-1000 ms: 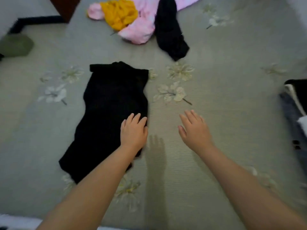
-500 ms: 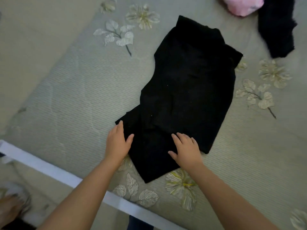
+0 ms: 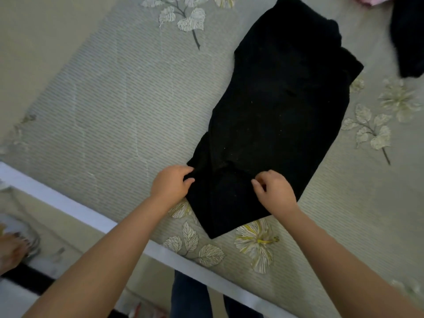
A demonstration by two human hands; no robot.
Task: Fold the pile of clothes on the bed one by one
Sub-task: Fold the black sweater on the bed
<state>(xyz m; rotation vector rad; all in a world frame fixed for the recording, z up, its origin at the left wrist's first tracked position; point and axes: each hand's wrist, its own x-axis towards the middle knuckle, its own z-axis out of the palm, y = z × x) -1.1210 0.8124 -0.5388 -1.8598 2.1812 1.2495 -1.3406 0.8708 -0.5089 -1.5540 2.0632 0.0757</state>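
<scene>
Lying at the far left, on the floor beside the bed, a bare foot [image 3: 11, 249] shows next to a pale blurred object that cannot be made out. A white edge strip [image 3: 91, 216] of the bed runs diagonally from the left side down toward the bottom right, and beyond it spreads the grey-green bedspread [image 3: 110, 106] printed with leaves and flowers. The left hand [image 3: 171, 185] sits at the left edge of the black garment [image 3: 275, 115], its fingers curled and pinching the cloth there. The garment lies flat on the bedspread, stretched diagonally from near the bed's edge up toward the top right, already folded lengthwise into a narrow shape. The right hand [image 3: 274, 191] rests on the garment's near end, fingers bent and pinching a fold of the fabric. Further right, at the top corner, another dark piece of clothing [image 3: 408, 37] lies apart, with a sliver of pink cloth [image 3: 376, 0] just beside it.
</scene>
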